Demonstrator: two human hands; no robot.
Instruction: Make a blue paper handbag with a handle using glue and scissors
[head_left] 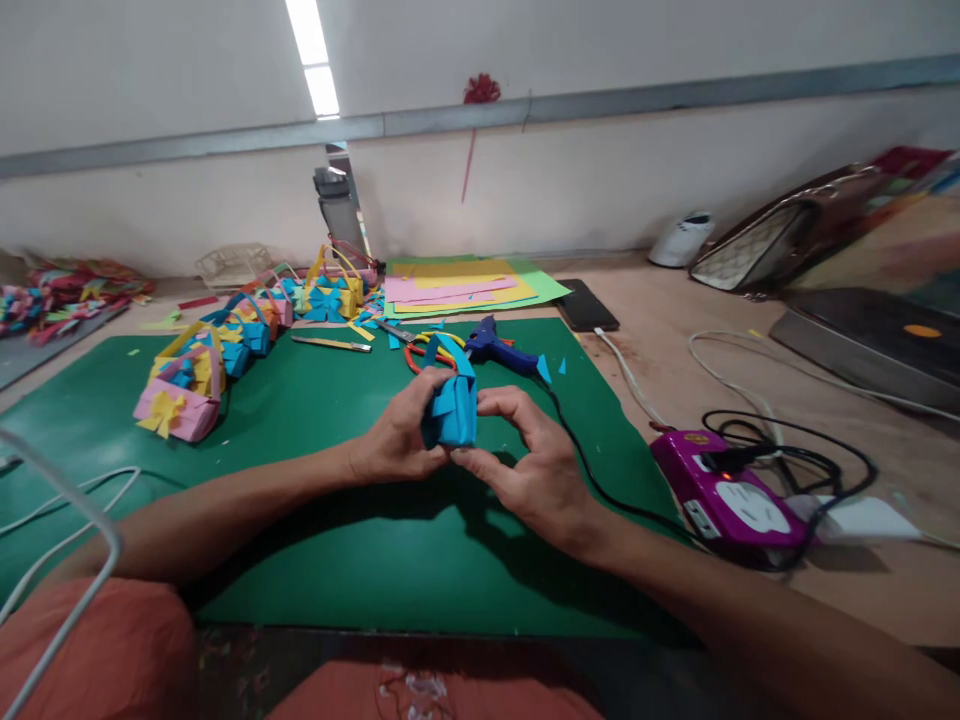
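Observation:
A small blue paper basket with an arched handle is held up above the green mat. My left hand grips it from the left, thumb near the top and fingers under and behind it. My right hand curves round its right side, with thumb and index fingertips touching the basket's lower corner and side edge. Just behind it lie scissors with red and yellow handles, and a blue glue gun. Finished-looking paper baskets with bows, such as a pink basket, stand in a row at left.
Coloured paper sheets and a phone lie at the back. A box cutter rests on the mat. At right is a purple power strip with a black cable. A white cable loops at left.

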